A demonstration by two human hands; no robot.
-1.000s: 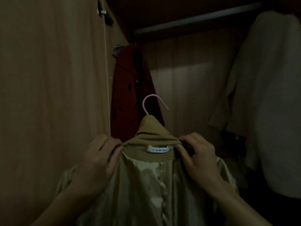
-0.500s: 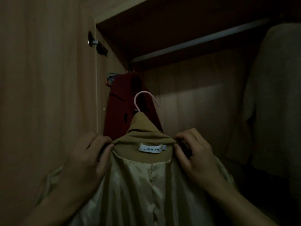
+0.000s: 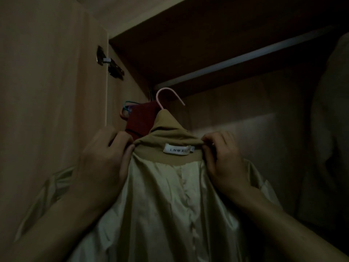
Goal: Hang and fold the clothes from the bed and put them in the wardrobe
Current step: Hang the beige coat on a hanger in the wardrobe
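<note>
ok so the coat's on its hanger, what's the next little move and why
Probably lift a bit more and hook the pink hanger over the rail: the hook sits just below it, unhooked, while the left hand and right hand grip the tan coat collar.

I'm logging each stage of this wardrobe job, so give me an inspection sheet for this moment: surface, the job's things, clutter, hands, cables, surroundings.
Surface: nothing seen; no bed or table in view.
Job's things: tan coat with pale lining, on a pink hanger; its hook sits below the rail, not on it.
Clutter: spare coloured hangers beside a dark red garment at the rail's left end.
Hands: left hand grips the coat's collar at its left side; right hand pinches the collar at its right side.
Cables: nothing seen.
Surroundings: dim wardrobe interior, open door with a hinge, pale garment hanging at right.
</note>
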